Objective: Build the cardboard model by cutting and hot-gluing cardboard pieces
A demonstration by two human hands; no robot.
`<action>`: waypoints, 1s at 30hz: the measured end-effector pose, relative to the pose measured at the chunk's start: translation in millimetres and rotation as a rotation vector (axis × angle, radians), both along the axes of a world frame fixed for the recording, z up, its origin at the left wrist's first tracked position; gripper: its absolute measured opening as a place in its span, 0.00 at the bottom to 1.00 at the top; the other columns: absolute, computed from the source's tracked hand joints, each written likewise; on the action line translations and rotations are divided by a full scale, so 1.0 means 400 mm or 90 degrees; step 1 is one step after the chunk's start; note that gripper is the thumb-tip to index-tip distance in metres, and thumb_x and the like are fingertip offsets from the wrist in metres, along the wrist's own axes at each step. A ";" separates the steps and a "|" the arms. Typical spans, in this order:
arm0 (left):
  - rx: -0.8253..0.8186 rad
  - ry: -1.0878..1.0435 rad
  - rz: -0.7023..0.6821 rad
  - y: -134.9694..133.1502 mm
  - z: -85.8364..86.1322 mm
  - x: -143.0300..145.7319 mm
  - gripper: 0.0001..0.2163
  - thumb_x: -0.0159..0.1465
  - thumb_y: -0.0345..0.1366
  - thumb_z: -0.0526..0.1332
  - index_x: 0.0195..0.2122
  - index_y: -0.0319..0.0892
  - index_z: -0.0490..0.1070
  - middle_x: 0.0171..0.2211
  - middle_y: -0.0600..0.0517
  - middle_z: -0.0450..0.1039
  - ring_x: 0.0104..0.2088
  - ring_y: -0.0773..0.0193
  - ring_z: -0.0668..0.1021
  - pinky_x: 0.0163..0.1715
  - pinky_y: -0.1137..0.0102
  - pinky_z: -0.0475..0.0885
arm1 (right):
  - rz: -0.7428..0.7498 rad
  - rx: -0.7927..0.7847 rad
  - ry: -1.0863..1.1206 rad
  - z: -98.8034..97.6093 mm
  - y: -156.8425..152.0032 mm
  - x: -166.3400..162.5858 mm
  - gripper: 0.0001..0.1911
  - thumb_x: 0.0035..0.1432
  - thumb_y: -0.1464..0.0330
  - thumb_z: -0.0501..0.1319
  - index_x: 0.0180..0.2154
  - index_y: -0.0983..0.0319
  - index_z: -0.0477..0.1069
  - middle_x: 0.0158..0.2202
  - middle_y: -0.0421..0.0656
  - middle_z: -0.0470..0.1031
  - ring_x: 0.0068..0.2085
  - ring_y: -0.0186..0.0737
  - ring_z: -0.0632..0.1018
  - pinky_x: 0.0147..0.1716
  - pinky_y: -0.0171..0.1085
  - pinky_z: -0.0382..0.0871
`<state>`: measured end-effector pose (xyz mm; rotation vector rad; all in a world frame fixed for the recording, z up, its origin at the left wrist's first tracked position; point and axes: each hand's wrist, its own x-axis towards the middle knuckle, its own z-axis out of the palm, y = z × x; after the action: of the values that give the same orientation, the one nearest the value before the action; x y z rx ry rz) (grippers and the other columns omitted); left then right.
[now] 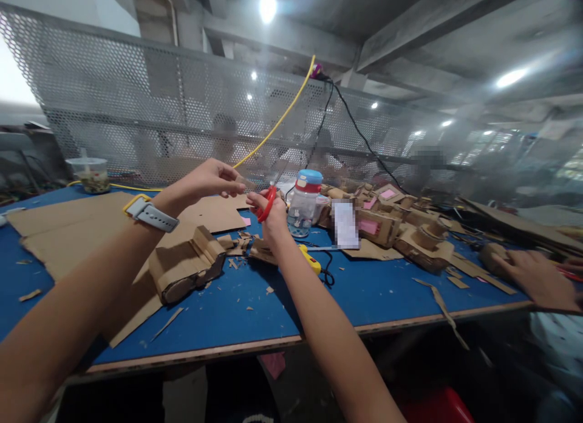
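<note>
My right hand (272, 219) is closed around the red-handled scissors (268, 205), whose blades point up and away from me. To its left, my left hand (212, 181) has its thumb and fingers pinched on a small brown cardboard piece (248, 185), partly blurred. A grey-white watch strap circles the left wrist. Under the hands lies a cardboard model (184, 268) with rounded wheel-like parts, among loose scraps. Just beyond the right forearm sits a yellow hot glue gun (310, 259) with a black cord. A clear bottle with a blue lid (305, 204) stands beside the right hand.
Large cardboard sheets (68, 222) cover the left of the blue table (255, 326). Cardboard models (421, 240) crowd the right side. Another person's hand (537, 274) works at the far right. A plastic cup (91, 174) stands back left, before a perforated metal screen (182, 119).
</note>
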<state>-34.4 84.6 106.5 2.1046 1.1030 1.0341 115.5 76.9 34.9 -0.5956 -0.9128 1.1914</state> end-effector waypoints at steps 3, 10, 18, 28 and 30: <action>-0.003 0.049 0.010 -0.002 0.000 0.003 0.08 0.50 0.39 0.69 0.23 0.39 0.77 0.20 0.49 0.73 0.24 0.66 0.73 0.25 0.71 0.65 | -0.015 -0.015 0.011 0.000 0.007 0.004 0.18 0.40 0.71 0.69 0.29 0.59 0.60 0.20 0.31 0.69 0.24 0.30 0.75 0.26 0.29 0.64; -0.040 0.072 -0.008 -0.003 -0.002 0.010 0.09 0.51 0.41 0.68 0.25 0.39 0.78 0.24 0.47 0.77 0.24 0.65 0.74 0.26 0.71 0.67 | -0.062 -0.032 -0.019 -0.006 0.016 0.005 0.18 0.41 0.71 0.69 0.28 0.59 0.59 0.18 0.29 0.66 0.22 0.28 0.72 0.24 0.28 0.61; -0.087 0.057 -0.022 -0.016 -0.001 0.017 0.09 0.54 0.40 0.66 0.27 0.39 0.76 0.28 0.46 0.79 0.25 0.66 0.75 0.26 0.72 0.68 | -0.075 -0.025 -0.066 -0.013 0.016 0.007 0.21 0.39 0.67 0.71 0.29 0.59 0.59 0.19 0.30 0.67 0.23 0.30 0.73 0.23 0.28 0.60; -0.087 0.100 -0.019 -0.023 -0.002 0.027 0.08 0.52 0.39 0.66 0.26 0.40 0.75 0.23 0.48 0.77 0.25 0.63 0.77 0.26 0.71 0.69 | -0.054 0.010 -0.102 -0.012 0.013 0.005 0.20 0.40 0.67 0.72 0.28 0.60 0.60 0.21 0.30 0.67 0.23 0.27 0.70 0.25 0.28 0.62; -0.043 0.040 0.007 -0.013 -0.006 0.025 0.08 0.52 0.39 0.66 0.24 0.40 0.75 0.21 0.50 0.74 0.24 0.66 0.74 0.26 0.72 0.67 | -0.019 0.022 -0.123 -0.012 0.010 -0.002 0.20 0.42 0.65 0.72 0.28 0.60 0.61 0.22 0.31 0.67 0.23 0.27 0.70 0.26 0.29 0.63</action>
<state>-24.5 79.5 104.1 2.0924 1.1654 0.9279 114.7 81.0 30.2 -0.7032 -1.0813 1.1024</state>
